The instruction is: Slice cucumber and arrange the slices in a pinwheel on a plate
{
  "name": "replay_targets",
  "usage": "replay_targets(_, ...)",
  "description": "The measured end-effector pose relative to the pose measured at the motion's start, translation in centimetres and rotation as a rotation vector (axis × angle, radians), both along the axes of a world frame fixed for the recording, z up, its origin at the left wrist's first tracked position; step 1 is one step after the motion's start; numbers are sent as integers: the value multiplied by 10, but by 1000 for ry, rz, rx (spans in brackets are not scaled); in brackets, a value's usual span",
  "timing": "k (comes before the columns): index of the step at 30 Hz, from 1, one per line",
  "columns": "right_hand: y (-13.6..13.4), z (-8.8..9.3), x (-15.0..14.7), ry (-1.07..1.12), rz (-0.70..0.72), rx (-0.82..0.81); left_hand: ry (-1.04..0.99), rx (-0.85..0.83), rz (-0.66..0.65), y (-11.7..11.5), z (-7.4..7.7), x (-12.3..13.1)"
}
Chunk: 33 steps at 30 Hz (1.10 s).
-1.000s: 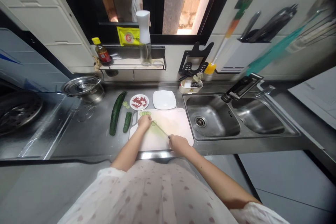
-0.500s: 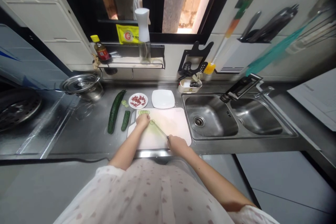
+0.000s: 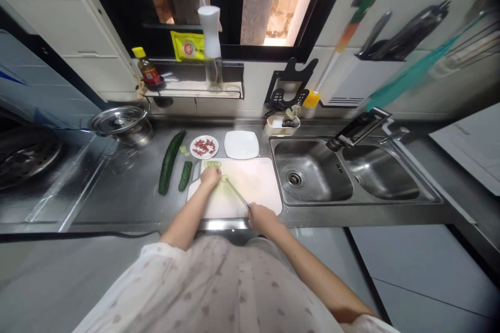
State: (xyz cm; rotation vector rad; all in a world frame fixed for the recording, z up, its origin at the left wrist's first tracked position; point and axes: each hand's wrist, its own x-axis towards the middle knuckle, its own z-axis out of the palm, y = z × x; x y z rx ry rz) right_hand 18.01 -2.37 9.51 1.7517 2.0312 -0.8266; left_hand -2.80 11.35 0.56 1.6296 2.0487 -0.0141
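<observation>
My right hand [image 3: 264,219] is closed round the handle of a knife [image 3: 236,193], its blade slanting up and left across the white cutting board [image 3: 261,179]. At the blade's tip lies a pale green cucumber slice [image 3: 224,178]. Close to it, my left hand [image 3: 211,177] rests on the board with fingers drawn together; whatever they grip is hidden. Just beyond that hand is a row of cucumber slices [image 3: 213,164]. Left of the board lie a short cucumber piece [image 3: 185,176] and a long whole cucumber [image 3: 171,164].
Behind the board stand a plate of small red pieces [image 3: 204,155] and a square white plate [image 3: 250,151]. A few cucumber bits [image 3: 184,150] lie beside them. The double sink [image 3: 312,166] is at right, a lidded steel pot [image 3: 135,132] at left.
The whole view has shifted slightly. Both hands, the knife and the slice at its tip keep nearly the same places on the board.
</observation>
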Motion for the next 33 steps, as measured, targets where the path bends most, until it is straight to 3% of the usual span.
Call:
replay_targets(12, 14, 7, -15, -18, 2, -23, 3, 5, -10, 3, -3, -1)
replay_targets(26, -7, -7, 1, -8, -27, -14, -16, 82, -10, -8, -1, 0)
replay_targets(33, -16, -5, 9, -11, -29, -17, 10, 222, -40, -25, 1, 4)
